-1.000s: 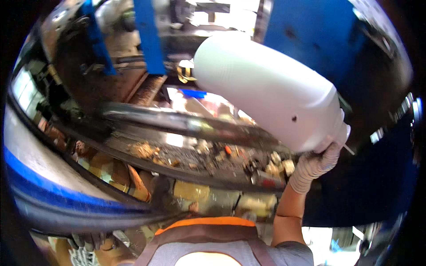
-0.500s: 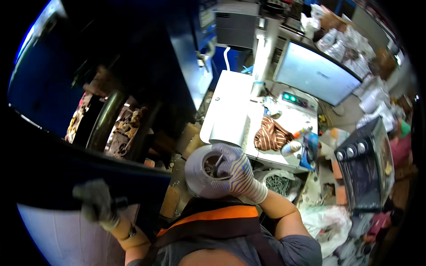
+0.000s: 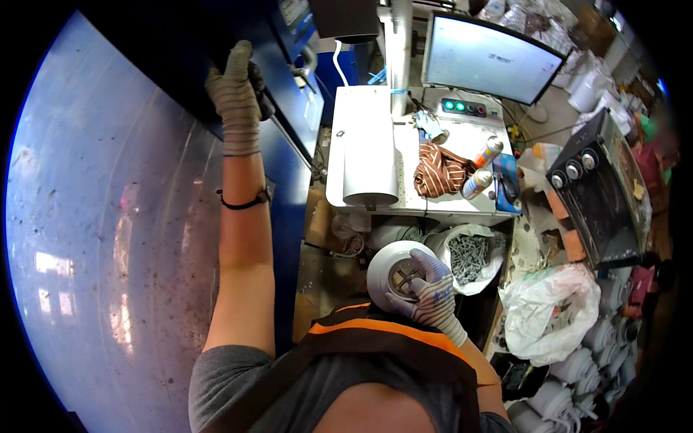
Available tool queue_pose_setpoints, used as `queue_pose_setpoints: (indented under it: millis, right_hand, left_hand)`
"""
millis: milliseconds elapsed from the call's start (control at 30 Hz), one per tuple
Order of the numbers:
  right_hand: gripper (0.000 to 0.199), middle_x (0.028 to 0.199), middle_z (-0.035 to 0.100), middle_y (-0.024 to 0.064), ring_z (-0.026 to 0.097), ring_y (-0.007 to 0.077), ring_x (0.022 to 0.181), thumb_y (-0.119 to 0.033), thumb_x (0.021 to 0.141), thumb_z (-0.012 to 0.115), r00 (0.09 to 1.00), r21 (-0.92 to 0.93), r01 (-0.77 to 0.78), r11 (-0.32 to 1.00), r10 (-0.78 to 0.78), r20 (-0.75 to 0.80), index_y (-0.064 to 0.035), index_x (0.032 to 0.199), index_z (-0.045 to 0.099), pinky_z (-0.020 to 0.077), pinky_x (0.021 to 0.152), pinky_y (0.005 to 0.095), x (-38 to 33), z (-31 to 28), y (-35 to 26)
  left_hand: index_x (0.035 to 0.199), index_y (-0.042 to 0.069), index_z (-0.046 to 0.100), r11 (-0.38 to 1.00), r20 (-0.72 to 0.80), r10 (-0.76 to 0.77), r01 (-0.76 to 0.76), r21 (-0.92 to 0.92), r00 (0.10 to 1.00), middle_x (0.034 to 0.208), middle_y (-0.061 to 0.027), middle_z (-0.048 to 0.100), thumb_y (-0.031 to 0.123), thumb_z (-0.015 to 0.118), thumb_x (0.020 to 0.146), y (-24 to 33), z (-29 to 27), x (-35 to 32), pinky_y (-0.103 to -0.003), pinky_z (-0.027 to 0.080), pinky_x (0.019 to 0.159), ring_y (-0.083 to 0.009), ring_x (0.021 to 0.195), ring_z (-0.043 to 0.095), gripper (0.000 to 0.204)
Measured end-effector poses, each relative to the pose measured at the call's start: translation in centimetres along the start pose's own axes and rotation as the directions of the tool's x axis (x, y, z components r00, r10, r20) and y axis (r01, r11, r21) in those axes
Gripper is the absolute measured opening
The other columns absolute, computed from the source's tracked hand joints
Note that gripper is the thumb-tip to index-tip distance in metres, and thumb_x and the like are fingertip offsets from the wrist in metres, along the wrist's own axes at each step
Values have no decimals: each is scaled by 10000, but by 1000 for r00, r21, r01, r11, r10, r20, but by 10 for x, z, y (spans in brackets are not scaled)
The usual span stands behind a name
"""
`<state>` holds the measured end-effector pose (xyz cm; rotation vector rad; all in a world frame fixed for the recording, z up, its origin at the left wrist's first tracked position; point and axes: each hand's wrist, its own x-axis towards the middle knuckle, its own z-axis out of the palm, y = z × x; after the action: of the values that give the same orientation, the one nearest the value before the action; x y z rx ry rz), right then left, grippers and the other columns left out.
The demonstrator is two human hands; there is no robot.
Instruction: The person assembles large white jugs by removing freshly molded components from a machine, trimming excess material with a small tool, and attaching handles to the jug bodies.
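My left hand (image 3: 237,101), in a striped knit glove, reaches far forward at the upper left. Its fingers are wrapped round a black handle (image 3: 263,99) at the edge of a large blue machine door with a cloudy, scratched panel (image 3: 123,216). Close to my body, my right hand (image 3: 431,294) wears a similar glove and grips a round pale-grey plastic housing (image 3: 382,268) by its open centre. Thumb and fingers close over the rim of that opening, where ribs show inside.
Ahead stands a white bench (image 3: 368,97) carrying a striped brown cloth (image 3: 439,171), spray cans (image 3: 478,183) and a button box (image 3: 463,107). Behind it is a monitor (image 3: 491,61). To the right are a bag of screws (image 3: 468,256), a white sack (image 3: 548,310) and a black oven (image 3: 603,195).
My left hand has gone from low at the left up and forward, onto the handle. The cloudy panel now fills the left side, where the machine's inside showed. The housing stays in my right hand.
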<state>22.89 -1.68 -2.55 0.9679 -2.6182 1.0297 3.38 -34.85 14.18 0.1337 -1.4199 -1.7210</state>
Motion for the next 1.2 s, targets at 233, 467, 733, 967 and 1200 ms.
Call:
queue_pose_setpoints:
  millis: [233, 467, 733, 967, 1200]
  right_hand:
    - [407, 1241, 520, 181, 518, 356, 1097, -423, 652, 769, 975, -57, -216, 975, 212, -71, -35, 717, 665, 410, 897, 455, -5, -3, 18]
    - [422, 1243, 516, 225, 514, 369, 1115, -426, 760, 688, 800, 197, -369, 908, 418, -430, -12, 837, 692, 398, 960, 439, -15, -14, 44]
    - [310, 1122, 608, 180, 587, 285, 1056, -270, 855, 658, 798, 948, -312, 58, 557, 228, -5, 1012, 621, 496, 875, 342, -147, -107, 115]
    - [308, 1011, 637, 193, 596, 365, 961, -314, 837, 582, -103, 142, -989, -38, 868, -486, -87, 1040, 629, 470, 828, 439, -425, -156, 379]
    - [439, 1164, 596, 196, 594, 355, 1021, -314, 800, 609, -129, -29, -985, -173, 827, -547, -103, 1183, 566, 449, 915, 413, -422, -195, 377]
  left_hand:
    - [958, 17, 581, 945, -21, 190, -177, 273, 982, 740, -68, 592, 202, 719, 792, -20, 9, 9, -284, 481, 564, -148, 611, 566, 284]
    - [1334, 39, 406, 583, 963, -214, -769, 261, 164, 1339, -214, 441, 243, 789, 684, -29, 15, -249, -484, 292, 1067, -423, 1285, 363, 782]
    - [1185, 91, 539, 845, 878, -301, -530, 65, -372, 1234, -112, 549, 359, 749, 645, -42, 105, -356, -472, 291, 1057, -291, 1188, 490, 639]
    - [1124, 117, 585, 831, 816, -288, -554, -47, -501, 1173, -66, 592, 396, 777, 574, -30, 164, -422, -464, 344, 1036, -245, 1159, 528, 646]
    - [1178, 110, 544, 798, 730, -393, -602, -30, -558, 1197, -74, 569, 450, 786, 570, -36, 189, -447, -460, 325, 1049, -248, 1186, 502, 738]
